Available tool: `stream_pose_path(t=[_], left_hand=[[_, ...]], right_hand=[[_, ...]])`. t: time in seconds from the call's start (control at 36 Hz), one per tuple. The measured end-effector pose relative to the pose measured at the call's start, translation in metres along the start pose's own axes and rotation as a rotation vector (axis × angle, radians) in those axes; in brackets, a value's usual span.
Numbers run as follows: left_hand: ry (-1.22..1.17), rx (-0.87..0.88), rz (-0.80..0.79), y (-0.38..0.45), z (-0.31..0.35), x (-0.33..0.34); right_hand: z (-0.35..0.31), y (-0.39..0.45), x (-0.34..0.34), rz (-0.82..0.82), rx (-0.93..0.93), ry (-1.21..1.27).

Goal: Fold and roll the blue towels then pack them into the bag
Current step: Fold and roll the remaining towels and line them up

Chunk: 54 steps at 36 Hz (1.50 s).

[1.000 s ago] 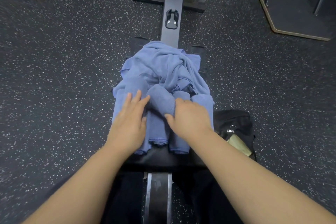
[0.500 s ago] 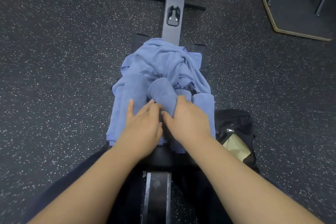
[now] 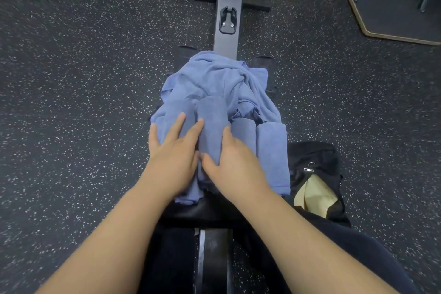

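Two bare forearms, no sleeves reaching the wrists or anywhere along the visible length, ending in the left hand (image 3: pixel 173 162) and the right hand (image 3: pixel 235 164). No rings, watch, bands or gloves on either; short, unpainted nails on the left hand's fingers (image 3: pixel 177 124). Below and behind the hands, between and outside the forearms, dark, near-black trouser fabric over both legs, plain, without visible seams or markings.
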<state>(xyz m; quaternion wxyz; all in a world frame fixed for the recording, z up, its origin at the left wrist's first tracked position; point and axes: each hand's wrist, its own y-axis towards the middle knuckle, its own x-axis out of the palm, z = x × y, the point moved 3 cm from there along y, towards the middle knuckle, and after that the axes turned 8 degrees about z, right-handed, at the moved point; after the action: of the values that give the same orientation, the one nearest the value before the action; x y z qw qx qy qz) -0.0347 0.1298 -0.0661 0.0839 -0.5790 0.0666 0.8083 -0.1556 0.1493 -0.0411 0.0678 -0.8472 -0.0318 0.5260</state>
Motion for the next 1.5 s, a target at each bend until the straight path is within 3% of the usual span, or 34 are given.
stream_pose_path(t=[0.19, 0.53, 0.64, 0.81, 1.03, 1.25, 1.42, 1.5], left_hand=[[-0.142, -0.035, 0.189, -0.002, -0.016, -0.004], [-0.505, -0.108, 0.037, -0.001, -0.017, 0.005], [-0.495, -0.136, 0.025, -0.002, -0.016, 0.004], [-0.46, -0.149, 0.016, -0.003, -0.012, 0.004], [-0.433, -0.152, 0.026, -0.001, -0.014, 0.002], [-0.269, -0.078, -0.003, 0.002, 0.004, -0.002], [-0.417, -0.022, 0.002, 0.004, -0.009, -0.003], [-0.48, -0.057, 0.083, 0.005, -0.016, -0.003]], right_hand=[[-0.001, -0.004, 0.002, -0.033, -0.024, -0.001], [-0.01, 0.002, 0.017, -0.035, -0.045, -0.024], [-0.004, 0.004, 0.019, -0.082, -0.05, -0.001], [0.002, 0.01, 0.011, 0.001, -0.086, 0.121], [-0.001, 0.019, 0.022, -0.131, -0.115, 0.119], [0.009, 0.025, 0.009, -0.161, -0.147, 0.21], [0.013, 0.018, 0.009, -0.173, -0.135, 0.272], [0.013, 0.013, 0.013, -0.168, -0.149, 0.312]])
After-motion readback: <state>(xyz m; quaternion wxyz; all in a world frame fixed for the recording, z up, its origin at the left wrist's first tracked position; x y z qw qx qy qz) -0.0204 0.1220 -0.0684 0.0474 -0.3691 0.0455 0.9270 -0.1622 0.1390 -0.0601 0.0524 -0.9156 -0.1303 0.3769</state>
